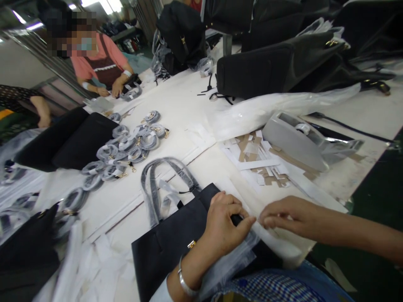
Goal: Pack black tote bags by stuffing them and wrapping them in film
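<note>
A black handbag [170, 243] lies flat on the white table [176, 109] in front of me, its wrapped handles [154, 184] stretched away from me. My left hand [225, 226], with a silver bangle on the wrist, rests closed on the bag's right edge and pinches a clear plastic wrap [233, 260]. My right hand [283, 216] comes in from the right, fingers pinched together on the same plastic at the bag's corner. The fingertips of both hands nearly touch.
Several coiled wrapped straps [126, 147] lie left of centre. A grey tape dispenser [296, 138] sits among paper scraps [258, 163] on the right. Black bags [267, 67] stand at the back and lie at the left [63, 138]. A person in a pink top [100, 63] works at the far left.
</note>
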Action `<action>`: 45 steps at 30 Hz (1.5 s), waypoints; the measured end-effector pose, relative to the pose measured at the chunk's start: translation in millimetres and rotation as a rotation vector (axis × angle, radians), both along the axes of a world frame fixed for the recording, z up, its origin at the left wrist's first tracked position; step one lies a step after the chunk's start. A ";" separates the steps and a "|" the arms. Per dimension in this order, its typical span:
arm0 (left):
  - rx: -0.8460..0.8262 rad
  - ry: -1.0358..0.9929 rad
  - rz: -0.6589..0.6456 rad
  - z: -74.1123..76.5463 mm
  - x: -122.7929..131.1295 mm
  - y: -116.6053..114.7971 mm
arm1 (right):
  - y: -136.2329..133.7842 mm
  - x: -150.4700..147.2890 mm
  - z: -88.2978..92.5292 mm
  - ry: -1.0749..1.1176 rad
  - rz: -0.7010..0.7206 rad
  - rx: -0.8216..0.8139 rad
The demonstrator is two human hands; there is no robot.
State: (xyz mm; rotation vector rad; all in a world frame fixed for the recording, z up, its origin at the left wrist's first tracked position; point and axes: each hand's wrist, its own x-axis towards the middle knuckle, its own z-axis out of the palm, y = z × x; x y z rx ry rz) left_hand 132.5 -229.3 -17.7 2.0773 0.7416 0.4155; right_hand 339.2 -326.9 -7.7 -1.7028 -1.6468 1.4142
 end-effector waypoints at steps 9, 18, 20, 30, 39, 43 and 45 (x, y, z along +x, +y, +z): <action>0.116 -0.095 0.054 -6.2 -3.6 -8.8 | 54.9 -30.2 -28.4 0.248 -0.171 -0.005; 0.294 -0.247 -0.161 -17.7 -2.3 -5.4 | 83.6 -33.1 -18.7 0.432 0.129 -0.116; 0.302 -0.214 -0.164 -17.8 -3.4 -2.7 | 88.2 -35.3 -13.2 0.394 0.174 -0.103; 0.348 -0.072 0.119 -8.9 -15.6 28.8 | 17.8 -16.9 -16.3 0.138 -0.232 0.014; 0.291 0.157 0.286 -14.5 -28.8 60.7 | 79.1 -55.8 -12.3 -0.071 -0.155 0.214; 0.232 0.069 0.354 -13.3 -24.5 58.5 | 89.9 -52.2 -15.7 0.226 -0.026 0.001; 0.214 0.006 0.379 -12.5 -21.4 57.3 | 89.8 -48.7 -14.6 0.387 0.074 -0.147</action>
